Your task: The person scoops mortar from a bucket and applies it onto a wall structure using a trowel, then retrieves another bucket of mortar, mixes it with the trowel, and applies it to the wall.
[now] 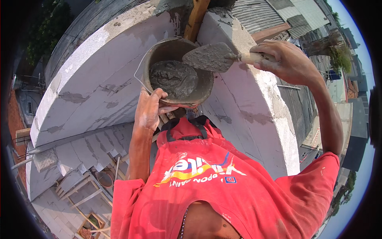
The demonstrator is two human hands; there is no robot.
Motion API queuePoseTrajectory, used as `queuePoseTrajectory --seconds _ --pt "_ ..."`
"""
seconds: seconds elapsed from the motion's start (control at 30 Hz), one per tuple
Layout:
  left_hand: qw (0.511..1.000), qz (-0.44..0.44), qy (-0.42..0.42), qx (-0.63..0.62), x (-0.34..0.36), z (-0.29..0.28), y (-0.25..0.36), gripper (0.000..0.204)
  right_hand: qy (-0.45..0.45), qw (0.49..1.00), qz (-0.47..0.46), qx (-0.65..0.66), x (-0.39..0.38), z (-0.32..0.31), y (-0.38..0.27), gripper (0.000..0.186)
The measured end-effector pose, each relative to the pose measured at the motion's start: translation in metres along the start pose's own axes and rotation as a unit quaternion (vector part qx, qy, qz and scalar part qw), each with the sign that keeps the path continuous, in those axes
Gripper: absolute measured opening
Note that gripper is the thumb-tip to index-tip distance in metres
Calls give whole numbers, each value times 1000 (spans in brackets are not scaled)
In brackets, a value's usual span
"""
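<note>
My right hand (284, 59) is closed round the pale handle of a trowel (209, 57). Its blade is coated in grey mortar and reaches over the right rim of a bucket (205, 89). Wet mortar (173, 79) fills the lower part of the bucket, which tilts toward me. At the near left rim, my left hand (149, 107) grips the bucket, thumb over the edge and fingers beneath. A thin wire handle hangs at the bucket's left side.
White block walls rise left (91, 87) and right (254, 95), meeting beyond the bucket at a wooden post (195, 20). Mortar smears their tops. Corrugated roofs (254, 18) lie outside. Far below at left are bamboo scaffolding (85, 191) and another bucket (104, 179).
</note>
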State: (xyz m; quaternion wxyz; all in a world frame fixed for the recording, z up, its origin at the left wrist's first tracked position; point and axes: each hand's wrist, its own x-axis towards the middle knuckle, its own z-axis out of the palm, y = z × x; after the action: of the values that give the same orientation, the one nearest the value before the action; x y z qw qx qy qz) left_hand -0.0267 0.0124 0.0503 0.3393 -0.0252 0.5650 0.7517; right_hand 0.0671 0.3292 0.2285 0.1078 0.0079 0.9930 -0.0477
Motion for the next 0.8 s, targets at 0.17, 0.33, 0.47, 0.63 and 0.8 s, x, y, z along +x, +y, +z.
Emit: queuePoseTrajectory --seconds 0.17,0.33,0.47,0.63,0.8 --pt "999 -2 -41 25 -11 11 20 62 98 976 -93 -170 35 92 -10 39" --pt "999 25 -21 30 -23 15 29 67 74 990 -106 -50 28 141 1 44" --pt "1000 7 1 16 -26 5 27 68 27 991 -108 71 25 155 -13 48" --pt "999 17 25 27 -29 2 25 68 -21 954 -122 272 30 171 -33 52" --pt "999 -12 47 17 -37 -4 25 76 -85 924 -77 365 42 176 -36 57"
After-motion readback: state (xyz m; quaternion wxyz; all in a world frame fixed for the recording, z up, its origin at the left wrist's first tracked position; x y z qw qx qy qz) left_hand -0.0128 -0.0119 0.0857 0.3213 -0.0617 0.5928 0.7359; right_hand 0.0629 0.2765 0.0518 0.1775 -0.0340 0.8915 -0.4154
